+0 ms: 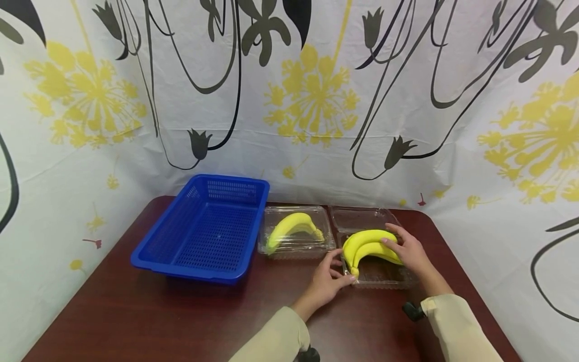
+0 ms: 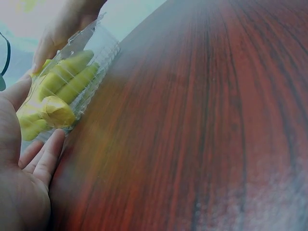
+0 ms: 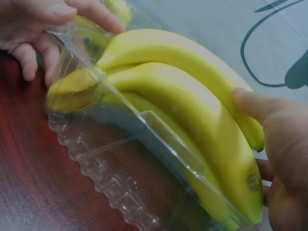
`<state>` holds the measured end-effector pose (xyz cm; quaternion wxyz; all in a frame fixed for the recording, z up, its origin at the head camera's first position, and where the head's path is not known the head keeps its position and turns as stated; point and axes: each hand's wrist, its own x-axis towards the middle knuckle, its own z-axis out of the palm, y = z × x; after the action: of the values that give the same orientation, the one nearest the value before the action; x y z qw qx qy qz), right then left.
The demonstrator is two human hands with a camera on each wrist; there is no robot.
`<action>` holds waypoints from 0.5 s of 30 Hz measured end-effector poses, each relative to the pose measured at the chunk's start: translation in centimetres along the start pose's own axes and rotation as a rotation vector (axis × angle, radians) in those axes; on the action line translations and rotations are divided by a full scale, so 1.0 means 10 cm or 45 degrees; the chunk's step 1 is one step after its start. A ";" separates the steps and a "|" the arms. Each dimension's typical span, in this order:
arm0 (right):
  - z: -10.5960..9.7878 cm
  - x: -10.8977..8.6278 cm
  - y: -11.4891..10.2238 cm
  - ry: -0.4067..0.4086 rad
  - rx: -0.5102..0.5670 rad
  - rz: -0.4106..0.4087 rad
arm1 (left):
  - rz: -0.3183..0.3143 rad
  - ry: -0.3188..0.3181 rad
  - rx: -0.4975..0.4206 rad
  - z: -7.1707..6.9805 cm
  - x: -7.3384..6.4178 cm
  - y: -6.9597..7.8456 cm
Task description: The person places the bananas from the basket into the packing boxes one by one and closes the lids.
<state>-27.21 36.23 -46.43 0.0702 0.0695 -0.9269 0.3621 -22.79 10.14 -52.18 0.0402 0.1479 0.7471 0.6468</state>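
A bunch of yellow bananas rests in a clear plastic clamshell container, its lid laid back behind it. My right hand grips the bunch at its right end, thumb on the upper banana. At the container's left front corner, my left hand holds the rim with spread thumb and fingers beside the stem. The left wrist view shows the bananas through the plastic wall, with the left hand close by. Part of the right fingers is hidden behind the fruit.
Left of the open container lies a second clear container, closed over another bunch of bananas. A blue perforated basket stands farther left on the dark reddish table. A patterned cloth hangs behind the table.
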 end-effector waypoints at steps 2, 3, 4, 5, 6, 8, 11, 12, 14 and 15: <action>0.01 0.02 0.01 -0.003 -0.019 0.000 | 0.001 0.004 -0.003 0.00 0.00 0.00; 0.01 0.03 0.01 -0.001 -0.020 0.002 | 0.001 0.006 -0.003 0.00 0.00 0.00; 0.01 0.03 0.01 0.002 -0.023 0.001 | 0.000 0.008 -0.002 0.00 0.00 0.00; 0.01 0.04 0.01 0.001 -0.024 -0.001 | 0.001 0.011 0.000 0.00 0.00 0.00; 0.01 0.05 0.01 -0.003 -0.027 0.000 | 0.000 0.013 0.003 0.00 0.00 0.01; 0.00 0.07 0.02 -0.020 -0.028 0.010 | -0.002 0.016 0.009 0.00 0.00 0.01; -0.04 0.09 0.03 -0.077 -0.044 0.031 | -0.003 0.012 0.003 0.00 -0.01 0.01; -0.05 0.09 0.03 -0.099 -0.053 0.040 | -0.001 0.010 -0.002 0.00 0.00 0.00; -0.08 0.10 0.03 -0.138 -0.072 0.051 | -0.004 0.007 -0.004 0.00 0.00 0.00; -0.10 0.11 0.03 -0.156 -0.087 0.050 | -0.004 0.004 -0.004 0.00 0.00 -0.01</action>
<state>-28.25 36.99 -45.70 0.0084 0.0708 -0.9425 0.3266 -22.82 10.12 -52.26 0.0402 0.1457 0.7463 0.6482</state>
